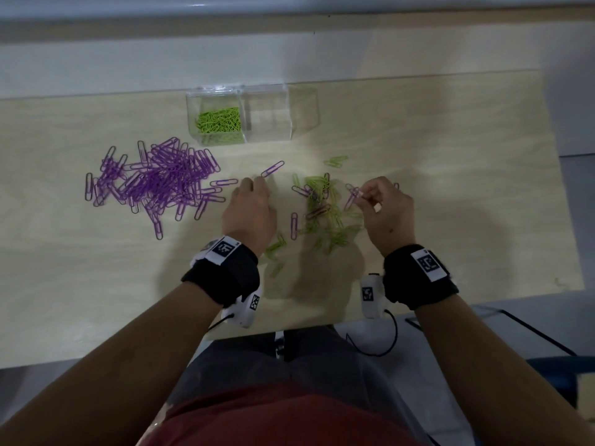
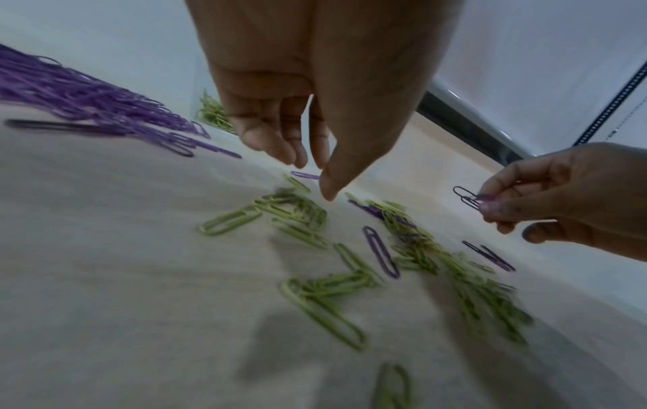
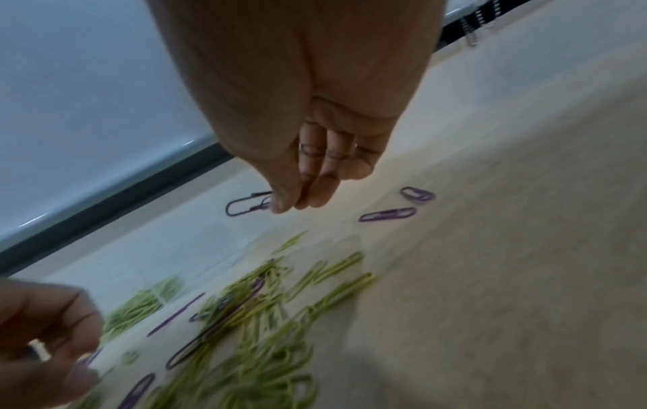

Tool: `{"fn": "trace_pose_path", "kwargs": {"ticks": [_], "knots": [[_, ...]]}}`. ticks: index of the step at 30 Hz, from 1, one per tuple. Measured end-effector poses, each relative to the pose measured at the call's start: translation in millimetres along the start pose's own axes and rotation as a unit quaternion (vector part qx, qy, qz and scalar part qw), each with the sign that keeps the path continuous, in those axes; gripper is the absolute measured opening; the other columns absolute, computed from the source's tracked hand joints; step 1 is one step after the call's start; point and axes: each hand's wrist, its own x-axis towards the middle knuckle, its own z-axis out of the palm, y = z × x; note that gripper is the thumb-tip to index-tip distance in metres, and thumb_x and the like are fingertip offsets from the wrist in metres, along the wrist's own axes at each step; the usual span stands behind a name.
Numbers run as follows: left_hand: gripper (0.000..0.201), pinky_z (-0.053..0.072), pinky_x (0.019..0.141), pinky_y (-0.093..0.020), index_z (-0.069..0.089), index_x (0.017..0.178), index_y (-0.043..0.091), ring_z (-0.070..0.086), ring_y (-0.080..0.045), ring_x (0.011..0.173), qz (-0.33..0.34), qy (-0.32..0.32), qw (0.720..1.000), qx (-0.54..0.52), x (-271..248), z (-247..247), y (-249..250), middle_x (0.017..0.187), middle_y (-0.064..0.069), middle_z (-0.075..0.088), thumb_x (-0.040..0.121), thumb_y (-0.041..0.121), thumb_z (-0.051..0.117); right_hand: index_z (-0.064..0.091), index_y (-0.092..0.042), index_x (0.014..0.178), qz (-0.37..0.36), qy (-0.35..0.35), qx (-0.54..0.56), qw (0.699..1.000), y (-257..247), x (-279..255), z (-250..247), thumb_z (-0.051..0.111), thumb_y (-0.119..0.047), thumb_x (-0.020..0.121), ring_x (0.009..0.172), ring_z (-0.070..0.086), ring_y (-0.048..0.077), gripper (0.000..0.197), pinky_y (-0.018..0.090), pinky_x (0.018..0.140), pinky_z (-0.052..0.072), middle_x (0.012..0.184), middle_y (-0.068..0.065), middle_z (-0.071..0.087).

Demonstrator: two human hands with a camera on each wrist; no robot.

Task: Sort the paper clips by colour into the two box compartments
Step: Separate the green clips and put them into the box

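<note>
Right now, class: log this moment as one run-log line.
left hand: open, fingertips at purple clip | right hand: pinches purple clips | left compartment: green | right compartment: empty

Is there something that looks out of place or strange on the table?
Yes. The clear plastic box's right compartment holds nothing, while the purple paper clips lie in a pile on the table. Several purple clips are mixed into the loose green paper clips. Nothing looks damaged.
</note>
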Motion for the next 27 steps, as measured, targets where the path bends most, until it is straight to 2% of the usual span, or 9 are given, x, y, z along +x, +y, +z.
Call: {"fn": "trace_pose_path", "kwargs": {"ticks": [3, 5, 7, 10, 14, 18, 20, 22, 27], "knots": [[0.026, 0.050, 0.077, -0.043, 0.055, 0.100, 0.006, 0.051, -0.032, 0.099, -0.008, -0.035, 0.999, 0.016, -3, 8, 13, 0.108, -0.013, 0.051, 0.086, 0.028, 0.054, 0.064, -0.009, 0.090, 0.040, 0.058, 0.027, 0.997, 9, 7, -5, 0.065, -0.007, 0.083, 0.065, 0.053, 0.003, 0.008, 0.008, 0.060, 0.040, 0.075, -0.003, 0.061], [0.029, 0.050, 0.080, -0.042, 0.058, 0.100, 0.008, 0.053, -0.031, 0.098, -0.041, -0.073, 0.996, 0.019, -4, 15, 20, 0.107, -0.011, 0.053, 0.088, 0.035, 0.054, 0.065, -0.009, 0.094, 0.082, 0.078, 0.030, 0.993, 16, 13, -6, 0.063, -0.008, 0.084, 0.065, 0.055, -0.002, 0.009, 0.005, 0.059, 0.040, 0.074, -0.006, 0.061], [0.028, 0.051, 0.080, -0.040, 0.059, 0.100, 0.010, 0.055, -0.029, 0.097, -0.070, -0.084, 0.994, 0.013, -4, 21, 24, 0.107, -0.010, 0.057, 0.089, 0.034, 0.054, 0.064, -0.008, 0.099, 0.124, 0.069, 0.011, 0.990, 24, 19, -6, 0.061, -0.010, 0.085, 0.073, 0.058, 0.004, 0.015, 0.020, 0.067, 0.048, 0.081, 0.000, 0.063], [0.025, 0.052, 0.075, -0.037, 0.061, 0.098, 0.011, 0.059, -0.027, 0.091, -0.085, -0.093, 0.992, -0.004, 0, 27, 25, 0.103, -0.009, 0.061, 0.089, 0.033, 0.053, 0.065, -0.013, 0.102, 0.095, 0.033, -0.106, 0.989, 23, 23, 0, 0.055, -0.008, 0.079, 0.095, 0.056, 0.036, 0.025, 0.041, 0.075, 0.048, 0.104, 0.013, 0.059], [0.023, 0.053, 0.076, -0.038, 0.062, 0.098, 0.011, 0.060, -0.028, 0.092, -0.082, -0.101, 0.991, -0.018, -2, 21, 28, 0.103, -0.008, 0.062, 0.089, 0.030, 0.052, 0.067, -0.023, 0.089, -0.014, -0.109, -0.203, 0.973, -5, 17, 19, 0.056, -0.017, 0.082, 0.102, 0.050, 0.028, 0.014, 0.036, 0.078, 0.035, 0.104, 0.003, 0.052], [0.010, 0.052, 0.070, -0.035, 0.061, 0.085, 0.014, 0.062, -0.028, 0.082, -0.072, -0.034, 0.991, -0.109, 4, -1, 25, 0.089, -0.007, 0.065, 0.084, 0.023, 0.055, 0.066, -0.021, 0.092, -0.035, -0.197, -0.241, 0.950, -15, 12, 33, 0.059, -0.029, 0.085, 0.105, 0.044, 0.028, 0.013, 0.045, 0.089, 0.034, 0.107, 0.003, 0.047], [0.011, 0.053, 0.066, -0.038, 0.059, 0.083, 0.011, 0.062, -0.030, 0.077, -0.039, 0.027, 0.992, -0.114, 21, -11, 20, 0.084, -0.011, 0.066, 0.085, 0.021, 0.055, 0.065, -0.019, 0.093, -0.027, -0.205, -0.249, 0.946, -15, 11, 37, 0.060, -0.031, 0.084, 0.105, 0.043, 0.030, 0.016, 0.046, 0.091, 0.033, 0.108, 0.005, 0.046], [0.013, 0.050, 0.068, -0.039, 0.057, 0.090, 0.006, 0.059, -0.031, 0.083, 0.008, 0.043, 0.995, -0.092, 40, -19, 13, 0.090, -0.015, 0.064, 0.086, 0.018, 0.055, 0.063, -0.019, 0.091, -0.021, -0.209, -0.242, 0.947, -16, 9, 39, 0.062, -0.031, 0.082, 0.105, 0.043, 0.029, 0.015, 0.045, 0.089, 0.033, 0.108, 0.005, 0.046], [0.016, 0.046, 0.079, -0.042, 0.059, 0.098, 0.009, 0.046, -0.032, 0.100, 0.176, -0.042, 0.983, -0.007, 59, -8, 7, 0.103, -0.013, 0.052, 0.082, 0.012, 0.059, 0.061, -0.018, 0.076, -0.010, -0.186, -0.123, 0.975, -13, 5, 37, 0.068, -0.021, 0.076, 0.089, 0.052, 0.024, 0.007, 0.038, 0.078, 0.041, 0.088, 0.000, 0.053]]}}
